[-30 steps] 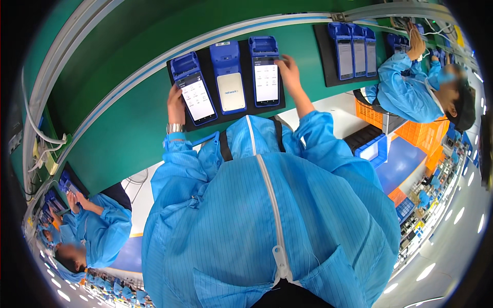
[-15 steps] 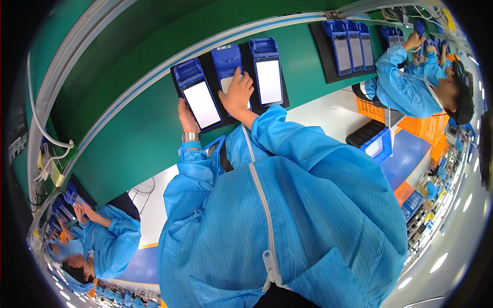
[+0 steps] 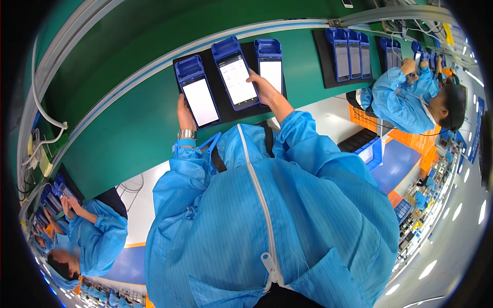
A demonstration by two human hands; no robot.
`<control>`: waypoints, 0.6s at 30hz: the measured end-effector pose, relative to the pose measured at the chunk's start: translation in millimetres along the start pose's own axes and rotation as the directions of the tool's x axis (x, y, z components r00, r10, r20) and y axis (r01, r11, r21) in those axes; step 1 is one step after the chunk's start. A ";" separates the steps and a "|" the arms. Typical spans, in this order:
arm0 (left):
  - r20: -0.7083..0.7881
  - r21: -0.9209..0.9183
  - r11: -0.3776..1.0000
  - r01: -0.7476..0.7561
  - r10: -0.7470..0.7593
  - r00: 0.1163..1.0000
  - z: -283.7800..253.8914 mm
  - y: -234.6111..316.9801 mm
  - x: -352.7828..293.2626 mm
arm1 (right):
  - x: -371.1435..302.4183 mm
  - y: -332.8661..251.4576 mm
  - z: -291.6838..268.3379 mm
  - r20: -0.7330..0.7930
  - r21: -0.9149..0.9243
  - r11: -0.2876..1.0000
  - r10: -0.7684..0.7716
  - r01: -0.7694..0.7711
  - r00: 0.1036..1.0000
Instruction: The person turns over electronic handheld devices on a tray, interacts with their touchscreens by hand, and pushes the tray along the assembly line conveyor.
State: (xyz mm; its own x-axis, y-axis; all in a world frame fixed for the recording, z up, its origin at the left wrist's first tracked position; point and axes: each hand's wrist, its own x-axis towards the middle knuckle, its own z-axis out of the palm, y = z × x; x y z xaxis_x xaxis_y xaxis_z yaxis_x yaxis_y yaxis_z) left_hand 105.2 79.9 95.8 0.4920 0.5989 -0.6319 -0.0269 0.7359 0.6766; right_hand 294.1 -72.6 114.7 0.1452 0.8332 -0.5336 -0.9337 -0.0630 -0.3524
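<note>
Three blue handheld payment terminals lie in a row over a black mat (image 3: 208,68). The left terminal (image 3: 201,101) has a blank white screen and a hollow bay at its top. My left hand (image 3: 186,113), with a metal watch at the wrist, grips its lower left edge; some fingers are hidden. At the centre is the middle terminal (image 3: 237,79), turned slightly, its lit screen showing lines of text. My right hand (image 3: 267,91) holds it by the right edge, thumb on the front. Partly behind that hand lies the right terminal (image 3: 270,71), also with a white screen.
Beyond the green bench top (image 3: 123,128) runs a metal rail (image 3: 149,64). Several more terminals (image 3: 354,55) rest on another black mat to the right. Co-workers in blue sit at right (image 3: 411,100) and lower left (image 3: 100,236). A blue bin (image 3: 374,154) stands below the bench.
My right hand has moved off the middle terminal's screen to its right edge and now holds it. That terminal now leans leftward, with text visible on its screen. My left hand stays put.
</note>
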 end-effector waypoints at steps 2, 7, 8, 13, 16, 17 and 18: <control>-0.008 -0.005 1.000 -0.022 0.022 1.000 -4.8 -3.3 2.5 | 3.6 5.5 4.0 -0.131 -0.236 0.970 -0.088 0.055 0.988; -0.026 0.015 1.000 -0.011 0.011 1.000 4.4 -1.3 -0.1 | 21.0 16.9 0.7 -0.332 -0.658 0.751 -0.354 0.055 0.874; -0.038 0.023 1.000 -0.014 0.015 0.999 5.2 -1.3 0.1 | 22.9 21.5 2.9 -0.327 -0.695 0.712 -0.439 0.102 0.837; -0.074 -0.011 0.998 -0.059 0.058 0.996 -4.9 -10.7 10.5 | 31.7 31.2 -8.2 -0.338 -0.295 0.928 -0.323 0.226 0.884; -0.046 0.022 0.996 -0.087 0.088 0.995 -4.9 -11.2 10.9 | 34.1 38.4 -9.7 -0.362 -0.215 0.925 -0.373 0.313 0.854; -0.044 0.040 0.994 -0.104 0.105 0.993 -4.1 -10.5 10.0 | 32.1 39.6 -8.6 -0.364 -0.212 0.926 -0.372 0.313 0.854; -0.042 0.043 0.994 -0.105 0.107 0.993 -2.5 -8.8 10.0 | 32.0 39.9 -8.9 -0.370 -0.245 0.921 -0.378 0.303 0.849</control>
State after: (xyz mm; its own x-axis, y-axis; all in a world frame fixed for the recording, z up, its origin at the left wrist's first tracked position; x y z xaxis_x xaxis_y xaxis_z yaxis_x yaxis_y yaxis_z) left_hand 108.2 80.1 82.7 0.4495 0.6870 -0.5710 -0.0416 0.6546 0.7549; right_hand 264.4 -53.3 76.7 0.5970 0.5276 -0.6044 -0.7358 0.0598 -0.6745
